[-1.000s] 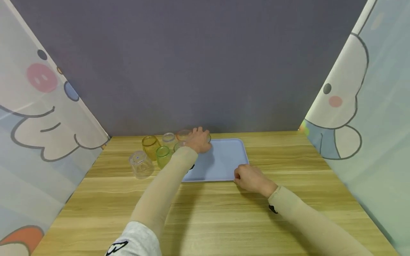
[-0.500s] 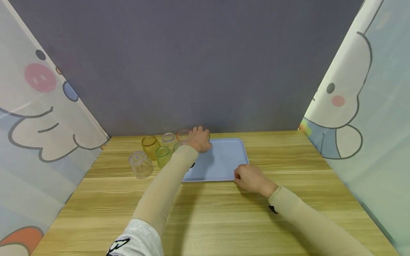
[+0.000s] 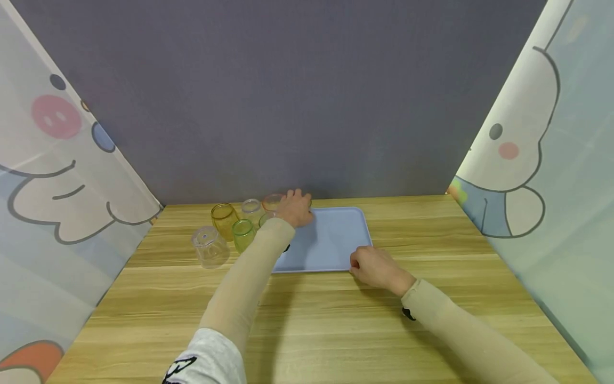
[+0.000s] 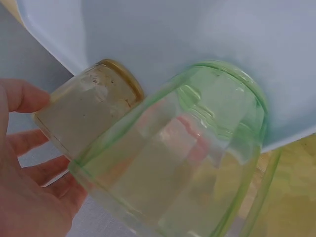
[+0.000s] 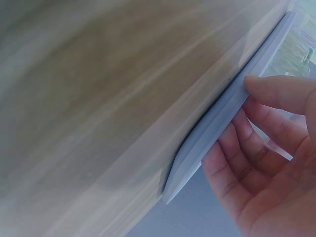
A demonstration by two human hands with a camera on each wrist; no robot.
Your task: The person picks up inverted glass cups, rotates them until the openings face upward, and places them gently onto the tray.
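Observation:
My left hand [image 3: 296,209] is at the far left part of the light blue tray [image 3: 336,240]. Its thumb and fingers go round the rim end of a tinted drinking glass [image 4: 84,108] with an amber base, which stands on the tray. In the head view that glass is mostly behind the hand. A pale green glass [image 4: 177,143] stands right beside it, its base also on the tray. With thumb against the outer side and fingers over the edge, my right hand [image 3: 376,266] pinches the tray's front right rim [image 5: 222,113].
Left of the tray, on the wooden table [image 3: 316,330], stand an amber glass [image 3: 224,221], a green glass [image 3: 243,234] and a clear glass [image 3: 210,248]. Another clear glass [image 3: 251,209] and a pinkish-rimmed glass [image 3: 271,201] are farther back. A grey panel [image 3: 307,96] rises behind.
My left hand and the glass rim beside it have shifted slightly left. My right hand stays on the tray's rim, and the tray has hardly moved.

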